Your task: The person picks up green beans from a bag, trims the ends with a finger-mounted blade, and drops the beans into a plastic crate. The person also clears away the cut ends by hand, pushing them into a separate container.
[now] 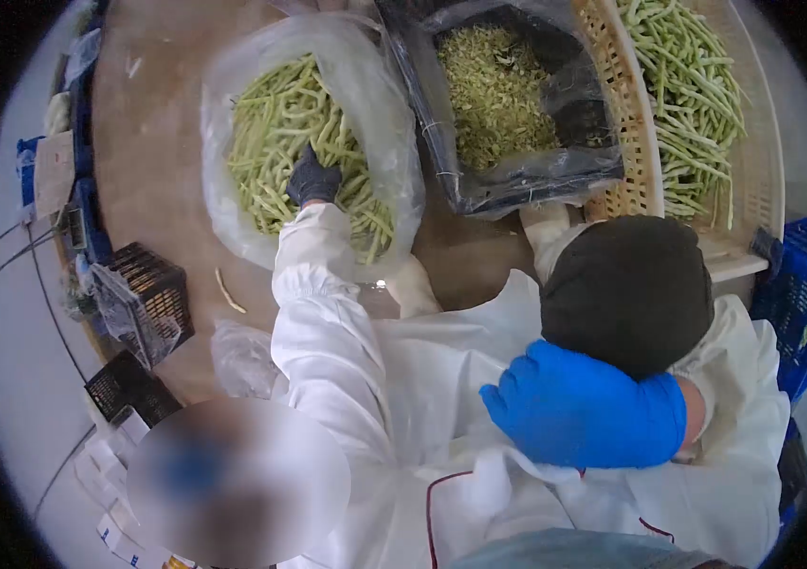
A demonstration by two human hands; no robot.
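My right hand, in a blue glove, lies across the front of a white coat, with its fingers curled together. What it holds, if anything, is hidden. A dark rounded shape touches its upper side and looks like my left hand in a dark glove; no separate fingers show on it. To the left, a co-worker's dark-gloved hand reaches into green beans in a clear plastic bag.
A black crate lined with plastic holds chopped green pieces. Beside it, a beige basket holds more long beans. Blue crates stand at the right, black crates at the left. One bean lies loose.
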